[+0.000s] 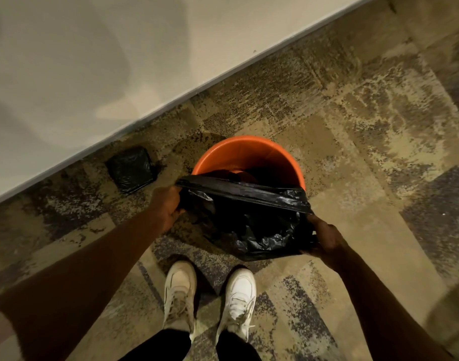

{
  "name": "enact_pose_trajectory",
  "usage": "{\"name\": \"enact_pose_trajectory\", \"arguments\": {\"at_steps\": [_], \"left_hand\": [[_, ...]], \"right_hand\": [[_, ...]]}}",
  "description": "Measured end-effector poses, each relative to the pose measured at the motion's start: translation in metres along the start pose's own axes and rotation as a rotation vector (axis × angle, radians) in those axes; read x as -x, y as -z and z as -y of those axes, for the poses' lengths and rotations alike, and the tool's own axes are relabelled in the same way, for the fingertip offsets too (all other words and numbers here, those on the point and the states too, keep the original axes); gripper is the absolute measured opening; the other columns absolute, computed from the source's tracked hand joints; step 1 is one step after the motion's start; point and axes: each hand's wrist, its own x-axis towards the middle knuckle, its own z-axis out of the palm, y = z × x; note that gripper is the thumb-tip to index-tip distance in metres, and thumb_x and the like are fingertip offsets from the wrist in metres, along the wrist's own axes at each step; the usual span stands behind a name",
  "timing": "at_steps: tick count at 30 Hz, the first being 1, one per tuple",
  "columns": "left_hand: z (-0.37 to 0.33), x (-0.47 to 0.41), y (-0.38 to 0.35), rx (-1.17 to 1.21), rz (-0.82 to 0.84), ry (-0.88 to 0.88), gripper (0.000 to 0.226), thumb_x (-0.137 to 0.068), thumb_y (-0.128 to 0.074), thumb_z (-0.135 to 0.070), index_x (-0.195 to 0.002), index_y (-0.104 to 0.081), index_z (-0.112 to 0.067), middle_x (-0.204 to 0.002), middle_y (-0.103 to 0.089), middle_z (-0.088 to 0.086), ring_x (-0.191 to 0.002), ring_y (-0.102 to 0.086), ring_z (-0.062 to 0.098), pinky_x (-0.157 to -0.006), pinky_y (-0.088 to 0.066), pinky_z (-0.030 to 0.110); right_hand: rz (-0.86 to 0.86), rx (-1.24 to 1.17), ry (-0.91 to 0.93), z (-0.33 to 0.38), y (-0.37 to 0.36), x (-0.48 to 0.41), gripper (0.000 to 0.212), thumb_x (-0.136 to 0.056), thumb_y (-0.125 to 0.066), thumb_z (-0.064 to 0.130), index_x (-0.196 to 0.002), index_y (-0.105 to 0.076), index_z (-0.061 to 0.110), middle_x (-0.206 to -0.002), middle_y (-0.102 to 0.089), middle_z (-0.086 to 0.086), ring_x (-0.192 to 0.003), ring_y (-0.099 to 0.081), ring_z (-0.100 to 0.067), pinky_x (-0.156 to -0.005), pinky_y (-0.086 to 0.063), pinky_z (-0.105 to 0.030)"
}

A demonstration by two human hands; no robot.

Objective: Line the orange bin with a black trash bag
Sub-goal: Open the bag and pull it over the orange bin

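The round orange bin (245,153) stands on the carpet in front of my feet. A black trash bag (252,225) is stretched across its near rim, its body hanging crumpled down the near side. Part of the bag dips into the bin, where a patch of orange shows through. My left hand (168,207) grips the bag's left edge beside the rim. My right hand (324,237) grips the bag's right lower edge. The far half of the rim is bare orange.
A folded pack of black bags (131,169) lies on the carpet left of the bin, close to the white wall (93,61). My two white shoes (210,298) stand just behind the bin. Patterned carpet (366,126) spreads to the right.
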Motion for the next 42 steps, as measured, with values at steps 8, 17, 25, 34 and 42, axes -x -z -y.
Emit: {"name": "enact_pose_trajectory", "arguments": {"at_steps": [8,17,25,34,42], "left_hand": [[0.004,-0.001,0.013,-0.107,-0.066,0.004,0.041,-0.112,-0.043,-0.022,-0.148,-0.053,-0.004,-0.146,-0.058,0.023,-0.127,-0.062,0.045,-0.076,-0.056,0.046],[0.009,0.009,0.023,-0.097,-0.025,-0.138,0.024,-0.102,-0.048,-0.012,-0.1,-0.072,-0.01,-0.105,-0.073,0.013,-0.107,-0.073,0.035,-0.078,-0.062,0.04],[0.002,0.006,0.013,-0.036,-0.068,-0.171,0.02,-0.089,-0.054,-0.026,-0.081,-0.07,-0.017,-0.097,-0.075,0.015,-0.099,-0.075,0.036,-0.095,-0.062,0.06],[0.022,0.002,0.025,0.021,-0.003,-0.193,0.025,-0.104,-0.049,-0.014,-0.11,-0.074,-0.013,-0.113,-0.077,0.011,-0.094,-0.076,0.018,-0.071,-0.063,0.033],[0.004,-0.009,0.019,-0.158,-0.125,-0.276,0.014,-0.087,-0.064,-0.027,-0.075,-0.071,-0.023,-0.096,-0.076,0.02,-0.1,-0.076,0.042,-0.093,-0.062,0.061]], "right_hand": [[-0.051,0.031,0.026,-0.006,-0.008,0.018,0.017,-0.104,-0.065,0.032,-0.097,-0.074,0.019,-0.105,-0.075,-0.011,-0.1,-0.072,-0.031,-0.098,-0.062,-0.057],[-0.16,-0.198,0.189,-0.01,-0.011,0.026,0.013,-0.101,-0.064,0.01,-0.099,-0.076,0.005,-0.094,-0.08,-0.011,-0.098,-0.075,-0.03,-0.081,-0.062,-0.039],[-0.041,-0.309,0.151,0.016,-0.019,0.007,0.023,-0.103,-0.059,0.026,-0.104,-0.074,0.009,-0.091,-0.078,-0.011,-0.09,-0.072,-0.031,-0.084,-0.058,-0.045],[-0.135,-0.325,0.219,-0.01,-0.024,0.013,0.021,-0.104,-0.057,0.014,-0.1,-0.077,0.009,-0.104,-0.078,-0.019,-0.102,-0.074,-0.036,-0.081,-0.058,-0.041],[-0.164,-0.337,0.245,0.031,-0.021,0.0,0.017,-0.098,-0.061,0.012,-0.102,-0.074,0.002,-0.105,-0.076,-0.02,-0.098,-0.075,-0.038,-0.086,-0.061,-0.047]]}}
